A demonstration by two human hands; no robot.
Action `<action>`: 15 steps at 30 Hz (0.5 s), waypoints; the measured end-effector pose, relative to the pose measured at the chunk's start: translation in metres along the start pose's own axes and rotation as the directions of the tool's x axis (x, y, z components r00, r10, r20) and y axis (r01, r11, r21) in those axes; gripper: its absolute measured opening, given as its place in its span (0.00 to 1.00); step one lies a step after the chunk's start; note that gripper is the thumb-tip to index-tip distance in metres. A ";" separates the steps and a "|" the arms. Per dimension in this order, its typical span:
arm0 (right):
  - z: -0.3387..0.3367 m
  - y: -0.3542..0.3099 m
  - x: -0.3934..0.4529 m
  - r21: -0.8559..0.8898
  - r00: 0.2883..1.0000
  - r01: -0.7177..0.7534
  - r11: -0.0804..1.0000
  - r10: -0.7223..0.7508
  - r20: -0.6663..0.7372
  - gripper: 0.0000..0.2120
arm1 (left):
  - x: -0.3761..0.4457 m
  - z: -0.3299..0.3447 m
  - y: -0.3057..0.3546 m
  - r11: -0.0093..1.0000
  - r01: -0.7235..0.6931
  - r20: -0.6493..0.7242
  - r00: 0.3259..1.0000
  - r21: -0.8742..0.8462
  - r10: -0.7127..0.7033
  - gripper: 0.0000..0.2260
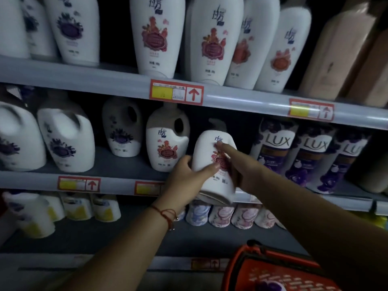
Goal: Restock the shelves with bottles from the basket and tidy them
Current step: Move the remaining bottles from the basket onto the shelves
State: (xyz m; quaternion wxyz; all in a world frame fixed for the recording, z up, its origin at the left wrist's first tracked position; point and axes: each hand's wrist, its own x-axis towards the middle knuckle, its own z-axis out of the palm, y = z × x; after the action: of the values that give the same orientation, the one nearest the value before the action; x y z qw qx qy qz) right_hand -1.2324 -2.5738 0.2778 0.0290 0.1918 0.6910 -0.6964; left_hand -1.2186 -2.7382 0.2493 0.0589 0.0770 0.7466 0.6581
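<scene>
A white pump bottle with a red flower label (212,177) is held tilted at the front edge of the middle shelf (117,185), its base partly over the lip. My left hand (184,175) grips its left side, thumb across the label. My right hand (237,166) holds its right side, with the index finger stretched up along the label. The red basket (268,271) sits at the bottom right, under my right arm, with a purple item showing inside.
A matching red-label jug (167,141) stands just left of the held bottle, and purple LUX bottles (273,150) stand to its right. Purple-label jugs (67,139) fill the left. Tall white bottles (157,34) line the upper shelf, smaller bottles (222,213) the lower one.
</scene>
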 end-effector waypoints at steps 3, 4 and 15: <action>0.003 -0.016 0.027 0.024 0.999 0.037 0.999 -0.037 0.001 0.24 | 0.025 0.008 -0.002 0.999 -0.045 -0.045 0.998 0.027 0.046 0.23; 0.004 -0.021 0.033 0.031 0.998 0.064 0.997 -0.063 -0.005 0.21 | 0.032 0.011 -0.003 0.998 -0.055 -0.064 0.996 0.022 0.057 0.26; -0.002 -0.037 0.071 0.136 0.977 0.196 0.971 -0.205 0.058 0.13 | 0.078 0.038 -0.027 0.942 -0.215 -0.258 0.924 0.259 0.282 0.36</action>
State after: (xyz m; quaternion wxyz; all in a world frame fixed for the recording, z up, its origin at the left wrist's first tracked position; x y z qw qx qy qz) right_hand -1.3085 -2.5539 0.2910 -0.0290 0.0973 0.6587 -0.7455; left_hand -1.2894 -2.6893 0.2189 -0.1452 0.0802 0.8011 0.5751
